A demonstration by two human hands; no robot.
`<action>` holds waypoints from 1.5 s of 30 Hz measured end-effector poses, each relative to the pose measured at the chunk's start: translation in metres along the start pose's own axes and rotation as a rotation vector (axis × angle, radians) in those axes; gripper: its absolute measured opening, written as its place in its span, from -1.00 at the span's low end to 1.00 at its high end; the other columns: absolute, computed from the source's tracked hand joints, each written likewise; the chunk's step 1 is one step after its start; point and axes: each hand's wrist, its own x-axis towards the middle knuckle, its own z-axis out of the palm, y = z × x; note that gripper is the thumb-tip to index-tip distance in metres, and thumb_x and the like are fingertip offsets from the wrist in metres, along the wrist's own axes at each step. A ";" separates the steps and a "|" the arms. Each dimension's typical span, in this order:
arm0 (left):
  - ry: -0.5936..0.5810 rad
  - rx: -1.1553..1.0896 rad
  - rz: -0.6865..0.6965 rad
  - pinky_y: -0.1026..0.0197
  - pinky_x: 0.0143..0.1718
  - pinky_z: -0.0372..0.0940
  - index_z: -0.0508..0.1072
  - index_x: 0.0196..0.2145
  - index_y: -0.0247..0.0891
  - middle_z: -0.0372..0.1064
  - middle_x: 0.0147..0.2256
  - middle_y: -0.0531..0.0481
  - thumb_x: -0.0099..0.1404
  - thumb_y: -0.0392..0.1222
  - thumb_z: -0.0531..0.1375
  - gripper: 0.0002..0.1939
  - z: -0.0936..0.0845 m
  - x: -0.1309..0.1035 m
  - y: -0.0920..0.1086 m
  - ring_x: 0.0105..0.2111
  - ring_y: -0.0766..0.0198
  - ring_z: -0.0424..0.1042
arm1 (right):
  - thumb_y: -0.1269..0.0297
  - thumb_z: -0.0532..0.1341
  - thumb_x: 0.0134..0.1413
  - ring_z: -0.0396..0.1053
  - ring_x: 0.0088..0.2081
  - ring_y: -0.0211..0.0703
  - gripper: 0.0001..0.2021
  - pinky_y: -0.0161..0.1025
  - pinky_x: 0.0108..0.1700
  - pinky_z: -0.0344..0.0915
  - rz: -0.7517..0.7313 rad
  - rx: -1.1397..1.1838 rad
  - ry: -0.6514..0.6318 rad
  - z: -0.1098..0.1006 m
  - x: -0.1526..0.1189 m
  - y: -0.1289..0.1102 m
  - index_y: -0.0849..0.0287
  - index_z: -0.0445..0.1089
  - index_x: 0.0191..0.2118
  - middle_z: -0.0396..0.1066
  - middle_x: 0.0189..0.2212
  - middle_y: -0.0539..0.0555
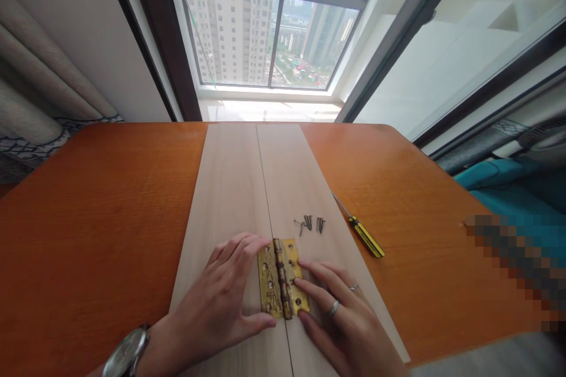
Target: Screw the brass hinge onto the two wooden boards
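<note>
A worn brass door hinge (270, 283) lies spread flat over the seam between two pale wooden boards (234, 182). My left hand (221, 294) rests at the hinge's left leaf, fingertips at its top corner and thumb near its bottom edge. On the other side, my right hand (340, 312) touches the right leaf with its fingertips, fingers spread. Neither hand is wrapped round the hinge. Several screws (308, 223) lie in a loose group on the right board, just beyond the hinge. A yellow and black screwdriver (366, 237) lies to the right, its shaft tip at the board's edge.
The boards lie on an orange-brown wooden table (110, 218) with rounded far corners. Beyond the table's far edge is a window (274, 35) with tall buildings outside. A curtain (35, 70) hangs at the left, and teal fabric (499, 177) shows at the right.
</note>
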 end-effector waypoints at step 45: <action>-0.061 -0.044 0.037 -0.07 0.32 0.16 0.04 0.27 -0.21 0.18 0.22 -0.24 0.06 -0.04 0.50 -0.02 -0.009 -0.010 0.006 0.30 -0.05 0.09 | 0.41 0.29 0.06 0.29 0.13 -0.04 -0.69 -0.16 0.11 0.27 -0.071 -0.017 -0.082 -0.006 0.002 0.002 0.14 0.39 -0.04 0.38 0.01 0.18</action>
